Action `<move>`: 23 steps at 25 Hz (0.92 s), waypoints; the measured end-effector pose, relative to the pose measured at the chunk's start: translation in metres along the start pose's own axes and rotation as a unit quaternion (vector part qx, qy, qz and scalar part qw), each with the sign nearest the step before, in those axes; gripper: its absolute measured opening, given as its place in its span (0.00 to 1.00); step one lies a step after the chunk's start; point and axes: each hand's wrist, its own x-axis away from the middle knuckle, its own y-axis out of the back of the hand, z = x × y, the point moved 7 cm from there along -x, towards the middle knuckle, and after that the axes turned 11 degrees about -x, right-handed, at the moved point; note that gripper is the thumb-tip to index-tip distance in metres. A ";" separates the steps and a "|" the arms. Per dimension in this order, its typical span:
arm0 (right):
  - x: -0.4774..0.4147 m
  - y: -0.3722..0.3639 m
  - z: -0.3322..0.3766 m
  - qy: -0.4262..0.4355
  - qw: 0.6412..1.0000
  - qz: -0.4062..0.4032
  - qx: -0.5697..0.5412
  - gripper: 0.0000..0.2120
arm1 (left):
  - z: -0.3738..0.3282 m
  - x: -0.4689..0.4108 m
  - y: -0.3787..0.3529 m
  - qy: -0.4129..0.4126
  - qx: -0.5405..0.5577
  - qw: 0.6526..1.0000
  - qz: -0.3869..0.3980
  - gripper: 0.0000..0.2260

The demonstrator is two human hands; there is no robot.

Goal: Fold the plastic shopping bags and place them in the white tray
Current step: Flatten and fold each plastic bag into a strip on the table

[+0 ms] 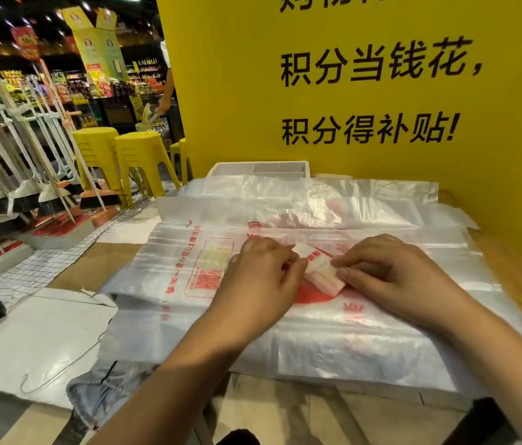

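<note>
Your left hand (259,277) and right hand (391,277) meet over the middle of the bag stack (182,261), each pinching one end of the single folded bag (317,268): left fingers are curled over its far-left end with the thumb beside them, while the right forefinger and thumb nip its near-right end. That small white-and-red packet lies tilted, low over the top sheet; you cannot tell whether it touches. The stack covers most of the table (516,284), its near edge hangs past the table's front edge, and only a strip of bare wood is free at your right. Left of the stack lies a lower white sheet (44,332). One tray (221,170) stands at the far edge, against the yellow board (227,91), its front hidden by a loose bag (365,200); between your hands and it there is open room above the flat bags. Two stool piles (141,149) show plainly, a third half hidden by the board
</note>
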 end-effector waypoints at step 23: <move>-0.028 0.004 -0.007 -0.316 0.936 0.113 -0.110 0.09 | -0.005 -0.012 -0.018 -0.051 0.031 0.980 0.192 0.19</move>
